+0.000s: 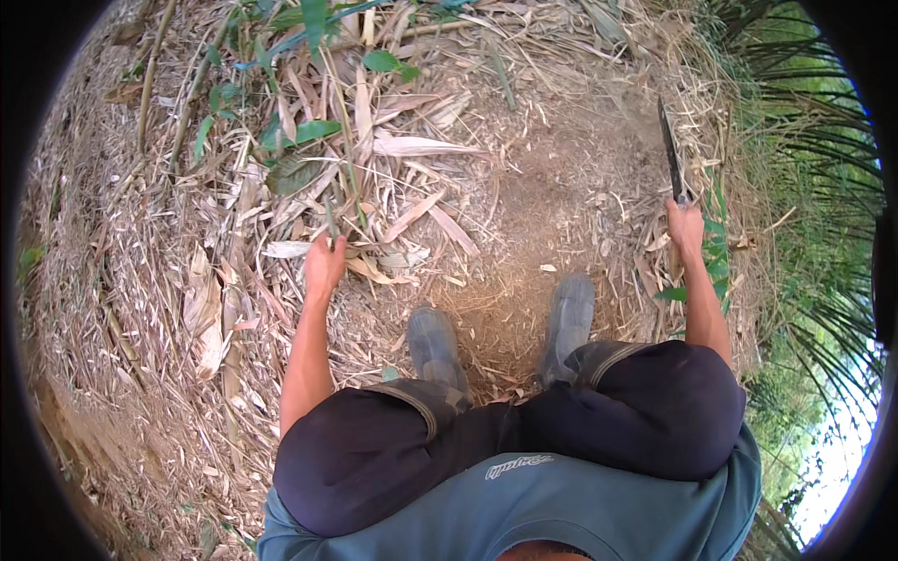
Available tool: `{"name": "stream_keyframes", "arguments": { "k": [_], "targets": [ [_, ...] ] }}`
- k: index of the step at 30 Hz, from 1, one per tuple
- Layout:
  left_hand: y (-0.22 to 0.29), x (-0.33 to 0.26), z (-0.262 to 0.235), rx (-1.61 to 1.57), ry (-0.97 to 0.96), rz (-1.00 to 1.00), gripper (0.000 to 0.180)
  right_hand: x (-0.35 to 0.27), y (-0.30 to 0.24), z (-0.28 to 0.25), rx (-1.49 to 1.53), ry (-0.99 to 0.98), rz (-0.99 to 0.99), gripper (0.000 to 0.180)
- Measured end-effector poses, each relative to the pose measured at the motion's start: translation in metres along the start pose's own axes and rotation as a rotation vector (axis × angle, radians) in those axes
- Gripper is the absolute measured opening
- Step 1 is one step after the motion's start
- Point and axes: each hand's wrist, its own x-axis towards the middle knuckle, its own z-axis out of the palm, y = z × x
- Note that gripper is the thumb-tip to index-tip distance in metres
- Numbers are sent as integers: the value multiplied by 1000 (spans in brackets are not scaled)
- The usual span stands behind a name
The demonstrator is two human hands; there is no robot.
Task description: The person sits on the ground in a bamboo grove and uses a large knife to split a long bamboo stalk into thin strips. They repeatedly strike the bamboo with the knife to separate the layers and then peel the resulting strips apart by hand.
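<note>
Broad slope of straw-coloured, dry bamboo-like leaf litter (168,318); green feathery fronds (818,122) along the right edge. Within the litter, a patch of bare brown soil (561,178) reaches from beyond the feet back to between them; whether hand work exposed it, cannot tell.

Person squats over it: dark trousers (645,402), grey rubber boots (571,318) planted apart.

Ahead and left, a clump of broad green leaves on slender stems (304,136) rises out of the litter, leaves on. More narrow green leaves (716,248) lie beside the right forearm.

Long, narrow, dark metal blade (669,150), pointing away from the body, well apart from the clump. Right hand (686,224) wrapped round its handle, which is mostly hidden.

Left hand (325,266) closed, pinching a thin greenish stalk (332,220) at the near edge of the clump. Lower end out of sight; rooted or severed, cannot tell.

Judgement on progress: looks partway. Stalk gripped, blade in hand, the two not touching; no fresh cut discernible. Greenery by the left hand seems the part left to deal with; how much is finished, not readable from here.
</note>
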Motion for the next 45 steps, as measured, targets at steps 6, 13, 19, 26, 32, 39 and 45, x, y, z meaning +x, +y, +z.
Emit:
{"name": "stream_keyframes", "arguments": {
  "k": [6,13,19,26,32,39,45],
  "targets": [
    [31,-1,-10,39,155,-36,46,-111,-61,-17,-170,-350,-369,48],
    [102,22,-100,-40,-186,39,51,-104,-41,5,-254,-277,-185,53],
    [173,11,-119,250,-488,428,37,-46,45,1,16,-11,103,48],
    [253,10,76,464,-625,887,67,-82,48,80,685,-255,284,29],
    [217,66,70,617,-471,363,40,-109,51,67,712,-294,322,26],
    [222,71,-60,28,-96,364,50,-97,58,70,592,-275,259,29],
    [344,12,-114,-1301,51,491,60,-107,22,78,632,-118,176,23]
  ]
}}
